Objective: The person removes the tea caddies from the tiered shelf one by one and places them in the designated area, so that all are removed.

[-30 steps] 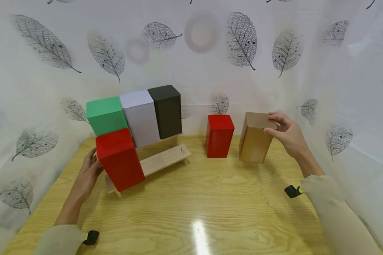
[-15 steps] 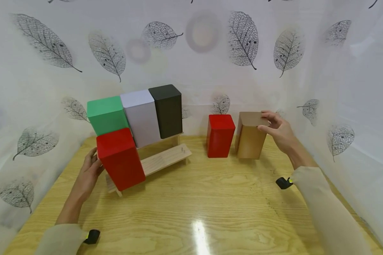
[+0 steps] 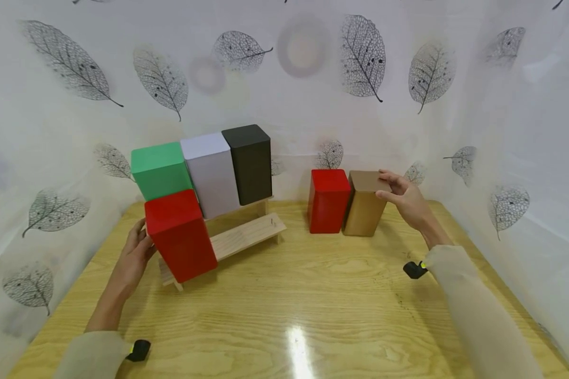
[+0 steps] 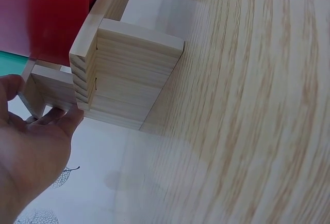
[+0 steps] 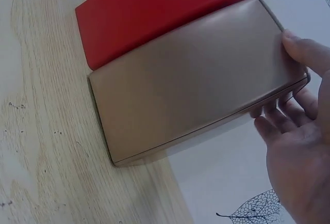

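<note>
Left hand (image 3: 131,255): fingers are gripping the end of the wooden rack (image 3: 246,235), near the front red box (image 3: 182,237).
Right hand (image 3: 406,202): is pinching the gold box (image 3: 364,213) near its top.
Gold box: is standing between thumb and fingers, just beside the second red box (image 3: 329,205).
Backdrop: leaf-printed sheet (image 3: 294,116) is hanging.

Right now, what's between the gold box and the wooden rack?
A red box beside the gold box, then bare tabletop to the wooden rack, in the head view.
</note>
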Demonstrator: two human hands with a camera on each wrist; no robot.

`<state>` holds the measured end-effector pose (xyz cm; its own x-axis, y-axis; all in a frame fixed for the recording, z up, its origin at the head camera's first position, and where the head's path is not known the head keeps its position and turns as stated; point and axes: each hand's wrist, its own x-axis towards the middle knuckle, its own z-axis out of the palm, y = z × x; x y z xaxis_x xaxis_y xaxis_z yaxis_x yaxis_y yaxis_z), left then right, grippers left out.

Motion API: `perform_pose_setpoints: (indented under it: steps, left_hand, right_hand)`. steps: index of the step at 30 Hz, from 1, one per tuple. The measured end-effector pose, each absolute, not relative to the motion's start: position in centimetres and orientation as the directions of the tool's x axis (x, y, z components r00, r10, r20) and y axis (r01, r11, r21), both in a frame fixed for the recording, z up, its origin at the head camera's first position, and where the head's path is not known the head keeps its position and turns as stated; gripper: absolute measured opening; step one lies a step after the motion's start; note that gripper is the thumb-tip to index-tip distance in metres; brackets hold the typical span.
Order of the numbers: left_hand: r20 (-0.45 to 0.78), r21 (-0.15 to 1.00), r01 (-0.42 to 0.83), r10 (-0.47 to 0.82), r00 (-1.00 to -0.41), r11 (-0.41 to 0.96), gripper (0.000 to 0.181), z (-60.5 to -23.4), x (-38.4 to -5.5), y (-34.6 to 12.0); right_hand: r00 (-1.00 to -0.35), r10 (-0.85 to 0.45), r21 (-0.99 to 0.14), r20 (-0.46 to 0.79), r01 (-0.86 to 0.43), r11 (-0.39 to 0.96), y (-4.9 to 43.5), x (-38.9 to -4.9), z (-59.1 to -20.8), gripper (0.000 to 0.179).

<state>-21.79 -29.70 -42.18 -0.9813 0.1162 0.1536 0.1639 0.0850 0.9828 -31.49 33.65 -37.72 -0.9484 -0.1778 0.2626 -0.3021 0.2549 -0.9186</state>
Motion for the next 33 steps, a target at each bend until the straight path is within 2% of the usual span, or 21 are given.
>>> perform_pose_setpoints:
  steps: [7, 25, 33]
  left_hand:
    - [0.169, 0.979, 0.182, 0.131, -0.977, 0.091, 0.076, -42.2, -22.0, -29.7]
    - [0.166, 0.978, 0.187, 0.195, -0.967, 0.095, 0.076, -42.2, -22.2, -30.2]
    - [0.149, 0.949, 0.219, 0.288, -0.946, 0.228, 0.072, -42.2, -22.0, -31.7]
  right_hand:
    - [-0.957, -0.219, -0.910, 0.192, -0.257, 0.325, 33.9, -31.8, -37.3, 0.055]
    - [-0.960, -0.244, -0.921, 0.135, -0.212, 0.325, 33.9, -32.2, -37.2, 0.061]
    - [-0.959, -0.249, -0.912, 0.138, -0.221, 0.346, 33.5, -32.5, -37.2, 0.062]
